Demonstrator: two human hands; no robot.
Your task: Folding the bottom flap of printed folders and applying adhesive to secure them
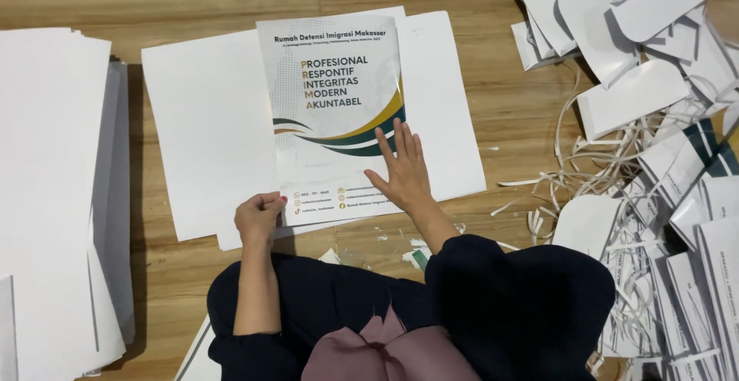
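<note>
Both hands are working on a shiny printed sheet (332,111) lying on big white paper (208,135) on the wooden floor (523,111). Left hand (259,215) is pinching its 7 o'clock corner; right hand (402,169) is pressing flat and open at 5 o'clock. It looks light, bendy and slippery, so edges are best to hold. Paper scraps (616,165) are lying at 3 o'clock.

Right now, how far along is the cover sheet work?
Done, by the look of it: a heap of cut offcuts and paper strips lies at the right. In hand: the left hand grips the bottom-left corner of a glossy printed cover sheet and the right hand lies flat on it, over blank white sheets on the wooden floor. Left: a stack of white sheets at the left.
</note>
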